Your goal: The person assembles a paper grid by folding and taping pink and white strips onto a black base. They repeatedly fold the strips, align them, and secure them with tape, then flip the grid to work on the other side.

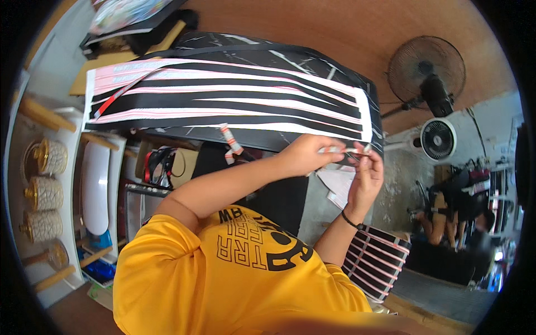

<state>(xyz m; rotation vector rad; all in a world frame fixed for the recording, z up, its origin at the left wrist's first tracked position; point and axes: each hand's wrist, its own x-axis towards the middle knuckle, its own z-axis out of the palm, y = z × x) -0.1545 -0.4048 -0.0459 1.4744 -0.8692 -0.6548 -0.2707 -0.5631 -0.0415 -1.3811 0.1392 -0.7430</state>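
Note:
My left hand [307, 155] is closed, pinching a small, narrow white strip with reddish marks [334, 149] near the table's right front corner. Beside it, my right hand [367, 174] has its fingertips pressed together at the strip's other end, where a small pale bit shows; its exact kind is too small to make out. Behind my hands, long black bands [223, 103] lie side by side on a white and pink striped backing sheet [365, 114]. A red-tipped black strip [111, 103] crosses the sheet's left end. White and orange striped pieces [230, 139] hang at the table's front edge.
The sheet lies on a black marble-patterned table [240, 40]. Two fans, a dark one [426, 67] and a white one [437, 139], stand at right. A black striped bundle [377, 262] is by my right elbow. Shelves with jars [47, 192] line the left. Another person [463, 201] sits far right.

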